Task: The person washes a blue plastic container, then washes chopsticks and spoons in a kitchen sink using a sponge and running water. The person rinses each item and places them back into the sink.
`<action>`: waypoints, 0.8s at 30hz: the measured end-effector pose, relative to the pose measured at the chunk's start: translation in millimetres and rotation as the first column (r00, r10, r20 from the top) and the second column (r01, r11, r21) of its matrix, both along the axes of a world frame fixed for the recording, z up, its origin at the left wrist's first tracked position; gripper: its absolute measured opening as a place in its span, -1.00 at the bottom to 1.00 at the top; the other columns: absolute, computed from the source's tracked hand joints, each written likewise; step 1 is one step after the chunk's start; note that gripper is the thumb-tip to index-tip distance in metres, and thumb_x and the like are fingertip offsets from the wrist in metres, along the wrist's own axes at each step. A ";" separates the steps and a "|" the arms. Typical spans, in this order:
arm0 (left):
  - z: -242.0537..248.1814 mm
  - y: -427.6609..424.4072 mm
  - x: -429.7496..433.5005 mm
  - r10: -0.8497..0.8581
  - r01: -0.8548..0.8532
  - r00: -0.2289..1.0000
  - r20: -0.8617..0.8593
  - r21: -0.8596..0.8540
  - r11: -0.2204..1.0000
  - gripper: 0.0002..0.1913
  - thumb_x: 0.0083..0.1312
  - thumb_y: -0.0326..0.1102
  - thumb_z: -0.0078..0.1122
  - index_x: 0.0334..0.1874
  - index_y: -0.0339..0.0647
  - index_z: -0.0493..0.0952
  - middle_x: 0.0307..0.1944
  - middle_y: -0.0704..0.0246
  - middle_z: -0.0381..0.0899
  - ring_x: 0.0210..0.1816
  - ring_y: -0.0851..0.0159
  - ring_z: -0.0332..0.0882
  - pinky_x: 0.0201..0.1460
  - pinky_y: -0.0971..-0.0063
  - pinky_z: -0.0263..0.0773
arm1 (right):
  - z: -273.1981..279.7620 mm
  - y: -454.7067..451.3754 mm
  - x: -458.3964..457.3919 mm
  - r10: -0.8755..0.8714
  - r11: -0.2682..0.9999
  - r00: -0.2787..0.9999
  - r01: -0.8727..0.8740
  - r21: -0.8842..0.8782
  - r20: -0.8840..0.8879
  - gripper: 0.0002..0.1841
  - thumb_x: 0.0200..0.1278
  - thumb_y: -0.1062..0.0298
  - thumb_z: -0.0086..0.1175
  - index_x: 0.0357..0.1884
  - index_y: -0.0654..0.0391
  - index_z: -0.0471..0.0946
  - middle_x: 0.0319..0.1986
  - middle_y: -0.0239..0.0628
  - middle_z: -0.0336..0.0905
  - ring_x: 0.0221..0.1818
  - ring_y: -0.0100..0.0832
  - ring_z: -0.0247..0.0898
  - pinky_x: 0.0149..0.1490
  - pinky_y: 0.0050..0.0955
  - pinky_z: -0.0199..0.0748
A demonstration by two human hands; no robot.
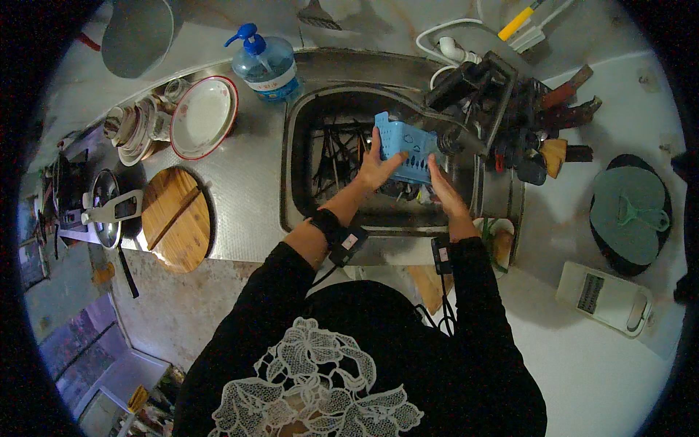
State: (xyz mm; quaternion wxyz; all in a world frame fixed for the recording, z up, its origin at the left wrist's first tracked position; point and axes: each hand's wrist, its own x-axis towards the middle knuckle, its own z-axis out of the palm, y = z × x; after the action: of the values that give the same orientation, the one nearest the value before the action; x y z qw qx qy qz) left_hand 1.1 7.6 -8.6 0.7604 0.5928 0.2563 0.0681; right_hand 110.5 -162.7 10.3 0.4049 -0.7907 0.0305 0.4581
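A light-blue perforated plastic basket [408, 146] is held over the metal sink [377, 223]. My left hand [378, 168] grips its left side, with the thumb across the front wall. At the basket's lower right, the fingers of my right hand [445, 188] press against its side. Many dark, thin sticks that look like chopsticks [334, 164] lie loose in the left part of the sink. Under the basket are small bright items too unclear to name. The inside of the basket is hidden from me.
Left of the sink stand a blue pump bottle [266, 68], a red-rimmed plate [203, 117], stacked bowls [136, 128] and a round wooden board [177, 218] with a stick on it. A crowded knife and utensil rack [519, 120] borders the right side, close to the faucet [464, 134].
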 end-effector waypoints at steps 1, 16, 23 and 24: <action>-4.5 -7.4 -0.1 -0.006 0.004 0.998 -0.064 -0.027 1.000 0.26 0.05 0.22 0.30 0.48 -0.17 -0.48 0.33 -0.13 0.08 0.27 0.01 0.27 0.20 0.24 0.30 | -1.0 4.3 1.2 0.059 0.995 0.996 -0.053 -0.086 0.066 -0.11 0.27 -0.46 -0.36 0.42 0.07 0.11 0.37 -0.10 0.08 0.37 -0.11 0.09 0.32 0.08 0.07; -19.6 -46.2 59.7 0.020 -0.124 0.835 -0.550 -0.153 0.980 0.31 -0.10 0.44 0.25 0.48 0.27 -0.53 0.43 -0.25 -0.39 0.34 -0.36 0.04 0.24 -0.07 0.21 | 13.4 42.5 16.9 0.460 0.882 0.688 -0.426 -0.201 0.561 -0.32 0.44 -0.23 -0.46 0.40 0.04 0.17 0.21 0.04 0.35 0.18 0.02 0.33 0.20 -0.13 0.27; -4.3 -38.4 40.6 0.044 -0.062 0.817 -0.576 -0.012 0.998 0.25 -0.09 0.32 0.26 0.49 0.35 -0.48 0.40 -0.26 -0.20 0.31 -0.29 0.12 0.24 -0.02 0.20 | -20.7 28.8 25.8 0.253 0.960 0.775 -0.274 -0.052 0.580 -0.45 0.47 0.02 -0.29 0.41 0.03 0.14 0.25 0.06 0.27 0.22 0.00 0.28 0.26 -0.17 0.23; 0.4 -34.4 36.6 0.032 -0.028 0.797 -0.604 0.015 0.999 0.23 -0.08 0.31 0.25 0.49 0.36 -0.47 0.39 -0.26 -0.18 0.29 -0.29 0.16 0.22 -0.01 0.21 | -22.4 28.4 25.8 0.299 0.947 0.693 -0.300 -0.114 0.656 -0.47 0.47 0.05 -0.26 0.40 0.05 0.16 0.24 0.07 0.29 0.23 0.02 0.27 0.28 -0.17 0.23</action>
State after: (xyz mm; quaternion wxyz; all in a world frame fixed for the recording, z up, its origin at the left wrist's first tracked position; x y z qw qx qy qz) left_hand 37.8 -26.8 -8.2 0.6363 0.5817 0.4943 -0.1116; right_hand 136.3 -134.2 -12.1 0.3097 -0.8953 -0.2455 0.2057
